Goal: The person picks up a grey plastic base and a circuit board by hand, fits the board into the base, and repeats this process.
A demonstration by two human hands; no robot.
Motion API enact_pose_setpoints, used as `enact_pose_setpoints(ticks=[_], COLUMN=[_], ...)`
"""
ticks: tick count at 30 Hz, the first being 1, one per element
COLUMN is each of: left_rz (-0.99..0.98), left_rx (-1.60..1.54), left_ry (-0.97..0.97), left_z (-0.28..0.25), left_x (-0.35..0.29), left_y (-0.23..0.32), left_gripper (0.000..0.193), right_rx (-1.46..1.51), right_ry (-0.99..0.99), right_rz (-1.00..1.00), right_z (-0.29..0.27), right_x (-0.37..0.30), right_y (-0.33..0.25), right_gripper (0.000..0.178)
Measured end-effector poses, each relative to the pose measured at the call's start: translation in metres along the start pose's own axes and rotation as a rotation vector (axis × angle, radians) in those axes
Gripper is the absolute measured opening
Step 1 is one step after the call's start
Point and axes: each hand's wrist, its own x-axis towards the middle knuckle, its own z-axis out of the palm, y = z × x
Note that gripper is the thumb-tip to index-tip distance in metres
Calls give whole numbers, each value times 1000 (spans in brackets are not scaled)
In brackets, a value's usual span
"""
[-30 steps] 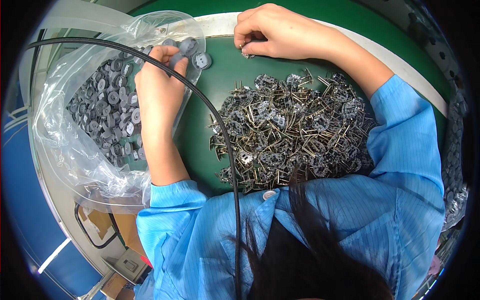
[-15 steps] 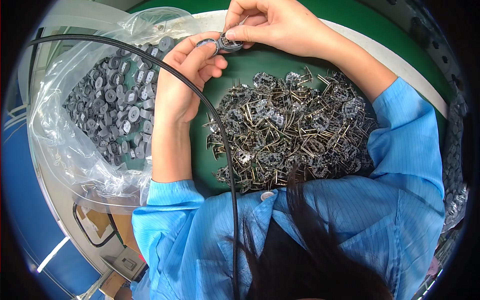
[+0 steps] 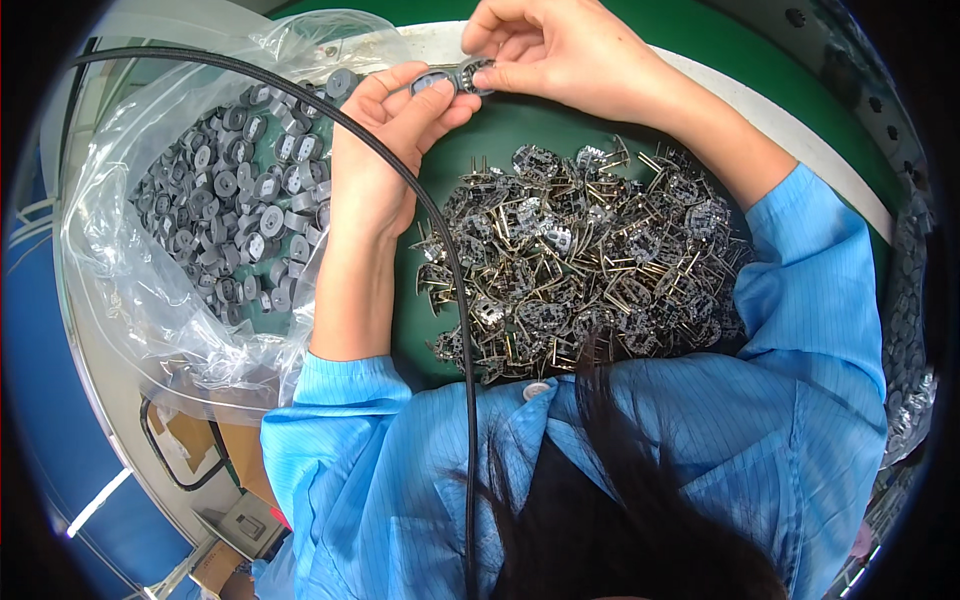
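Observation:
My left hand [image 3: 385, 140] is closed on a small round grey plastic housing [image 3: 432, 83], its thumb across the lower edge. Touching that one on the right is a second round grey housing [image 3: 474, 74] with a dark circuit board inside. My right hand [image 3: 565, 55] meets the left from the other side, its thumb tip on this second housing and its other fingers curled. Just below the hands spreads a heap of round black circuit boards with metal pins [image 3: 590, 250]. To the left lie many loose grey housings [image 3: 225, 185] in a clear plastic bag [image 3: 110, 290].
A black cable [image 3: 440, 220] arches over my left wrist and down across the front of the blue jacket [image 3: 640, 430]. The green work surface [image 3: 410, 340] has a pale curved rim [image 3: 830, 165] along its far side. Cardboard boxes [image 3: 220, 570] stand at lower left.
Both hands have shifted slightly to the right, with the two housings. My right fingers have changed their hold, and the thin metal pin that stuck up beside them no longer shows.

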Motion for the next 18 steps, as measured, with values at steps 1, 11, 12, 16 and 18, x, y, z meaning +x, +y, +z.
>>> enact_pose_setpoints(ticks=[1, 11, 12, 16, 18], left_rz=[44, 184, 189, 170, 116], left_rx=[48, 32, 69, 181, 179], left_ry=[22, 7, 21, 27, -10], left_z=[1, 6, 5, -2, -1], left_x=[-1, 2, 2, 0, 0], left_y=[1, 1, 0, 1, 2], left_gripper=[31, 27, 28, 39, 49], right_rx=[-63, -630, -634, -614, -505], right_ry=[10, 557, 561, 589, 426], right_rz=[-49, 139, 143, 54, -46], right_z=[0, -145, -151, -145, -141], right_x=[2, 129, 132, 123, 105], right_y=[-2, 144, 151, 137, 111], right_gripper=[16, 35, 35, 35, 35])
